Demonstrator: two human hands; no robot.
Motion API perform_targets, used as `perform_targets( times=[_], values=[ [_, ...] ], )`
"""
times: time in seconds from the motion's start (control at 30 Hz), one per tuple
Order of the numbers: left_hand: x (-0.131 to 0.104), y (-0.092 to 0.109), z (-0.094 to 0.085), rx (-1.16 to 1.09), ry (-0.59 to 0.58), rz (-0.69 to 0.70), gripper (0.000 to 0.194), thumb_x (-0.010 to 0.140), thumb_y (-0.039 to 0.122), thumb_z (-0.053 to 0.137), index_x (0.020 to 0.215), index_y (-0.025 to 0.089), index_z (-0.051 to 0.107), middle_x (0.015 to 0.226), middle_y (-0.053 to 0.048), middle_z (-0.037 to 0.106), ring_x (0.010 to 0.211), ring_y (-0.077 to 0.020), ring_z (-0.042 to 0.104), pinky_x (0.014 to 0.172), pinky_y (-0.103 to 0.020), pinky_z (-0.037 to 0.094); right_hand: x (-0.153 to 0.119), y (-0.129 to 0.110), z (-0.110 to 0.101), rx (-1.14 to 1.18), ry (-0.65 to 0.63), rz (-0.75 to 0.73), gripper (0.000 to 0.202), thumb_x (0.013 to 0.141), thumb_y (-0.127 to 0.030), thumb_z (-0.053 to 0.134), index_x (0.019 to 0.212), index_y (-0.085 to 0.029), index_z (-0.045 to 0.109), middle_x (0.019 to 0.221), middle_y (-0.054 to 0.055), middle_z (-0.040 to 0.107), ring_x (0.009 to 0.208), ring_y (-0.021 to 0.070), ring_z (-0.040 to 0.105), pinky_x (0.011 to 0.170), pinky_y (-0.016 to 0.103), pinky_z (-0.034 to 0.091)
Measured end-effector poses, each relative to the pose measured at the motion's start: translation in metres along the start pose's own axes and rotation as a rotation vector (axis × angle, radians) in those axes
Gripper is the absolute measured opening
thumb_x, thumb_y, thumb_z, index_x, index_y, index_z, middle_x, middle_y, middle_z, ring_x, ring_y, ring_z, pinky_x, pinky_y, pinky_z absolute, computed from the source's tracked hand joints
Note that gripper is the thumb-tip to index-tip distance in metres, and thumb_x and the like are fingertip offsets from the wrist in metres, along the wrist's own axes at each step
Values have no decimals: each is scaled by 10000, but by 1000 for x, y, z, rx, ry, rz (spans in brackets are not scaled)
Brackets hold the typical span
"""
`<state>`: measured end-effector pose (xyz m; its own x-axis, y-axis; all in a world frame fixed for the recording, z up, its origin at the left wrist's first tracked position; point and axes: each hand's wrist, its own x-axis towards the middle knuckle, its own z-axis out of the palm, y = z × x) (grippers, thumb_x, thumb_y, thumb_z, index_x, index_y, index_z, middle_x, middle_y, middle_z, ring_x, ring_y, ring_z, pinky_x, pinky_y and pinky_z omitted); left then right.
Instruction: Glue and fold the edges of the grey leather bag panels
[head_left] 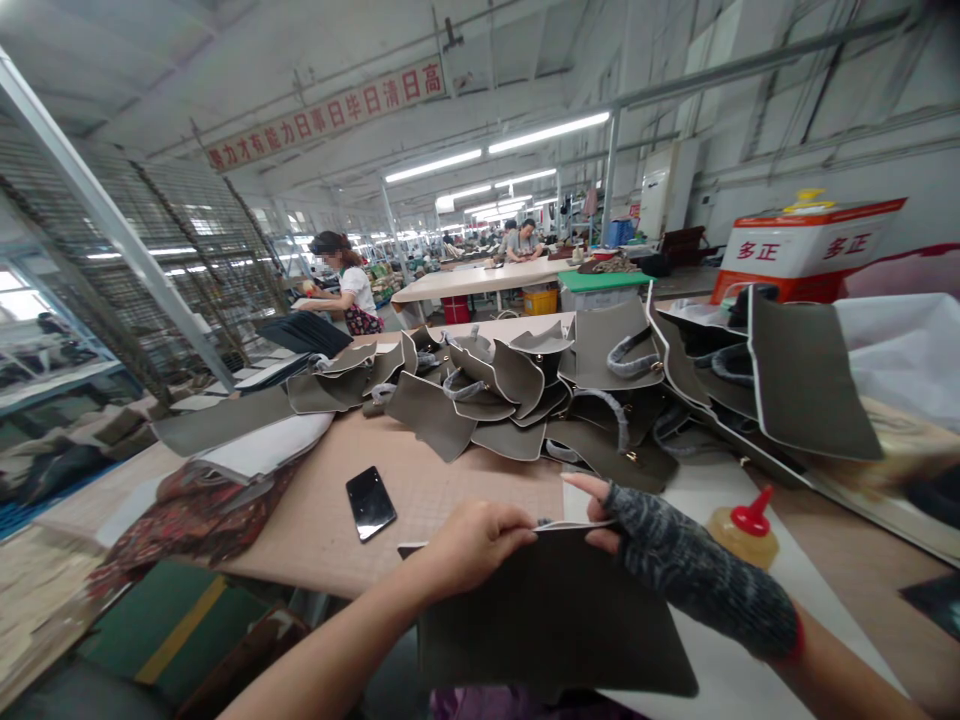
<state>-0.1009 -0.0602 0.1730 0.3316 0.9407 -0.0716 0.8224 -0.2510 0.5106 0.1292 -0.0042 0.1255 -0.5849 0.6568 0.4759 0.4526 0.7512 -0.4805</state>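
Observation:
A dark olive-grey bag panel [555, 620] with a pale top edge hangs upright in front of me at the table's near edge. My left hand [480, 540] pinches this top edge between thumb and fingers. My right hand [600, 510], in a dark knitted fingerless glove, has its thumb and fingers closed about the same edge farther right, with the index finger stretched out. Just beyond lies a heap of similar panels [431, 412] with wrapped handles [630, 355] and small gold-coloured fittings. Whatever lies behind the held panel is hidden.
A black phone [370, 503] lies left of my hands. A squeeze bottle with a red cap [746, 530] stands to the right. Patterned cloth [195, 520] drapes over the left table edge. A red and white box [810, 250] stands at the back right. Co-workers [349, 285] are farther off.

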Motion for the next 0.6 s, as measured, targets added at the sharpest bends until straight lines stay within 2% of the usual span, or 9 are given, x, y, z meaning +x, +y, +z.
perform_targets(
  times=[0.07, 0.13, 0.23, 0.43, 0.6],
  values=[
    [-1, -1, 0, 1, -14, 4, 230, 871, 266, 488, 957, 189, 687, 824, -9, 701, 751, -138, 605, 672, -189, 423, 1, -2, -3, -1, -42, 27, 434, 825, -235, 485, 1255, -174, 491, 924, 71, 681, 760, 185, 650, 703, 319, 560],
    [-3, -1, -1, 12, -22, 6, 239, 874, 270, 480, 948, 183, 690, 791, -8, 695, 724, -134, 598, 650, -184, 417, 1, -1, -5, -32, -50, -6, 371, 818, -255, 512, 1176, -175, 566, 993, 92, 679, 853, 218, 650, 774, 367, 551],
    [-4, -1, -4, 25, -35, 20, 242, 877, 262, 472, 947, 178, 688, 781, -7, 690, 708, -129, 593, 634, -181, 408, 0, 4, -4, -45, -49, -38, 335, 825, -284, 532, 1135, -174, 599, 1108, 105, 648, 994, 247, 615, 879, 413, 506],
    [0, 4, -1, 19, -47, 91, 236, 885, 278, 469, 1006, 207, 659, 846, -2, 694, 742, -136, 599, 658, -192, 411, 2, -3, -2, -22, 26, -119, 308, 850, -270, 494, 1136, -209, 594, 1105, 81, 654, 1004, 231, 615, 886, 394, 508],
    [8, 12, 6, 13, -10, 184, 219, 892, 278, 467, 982, 203, 652, 863, 1, 684, 764, -130, 595, 675, -191, 412, 3, -4, -1, 27, 31, -151, 322, 849, -239, 473, 1156, -224, 569, 1103, 61, 655, 1023, 204, 605, 898, 354, 499]
  ],
)
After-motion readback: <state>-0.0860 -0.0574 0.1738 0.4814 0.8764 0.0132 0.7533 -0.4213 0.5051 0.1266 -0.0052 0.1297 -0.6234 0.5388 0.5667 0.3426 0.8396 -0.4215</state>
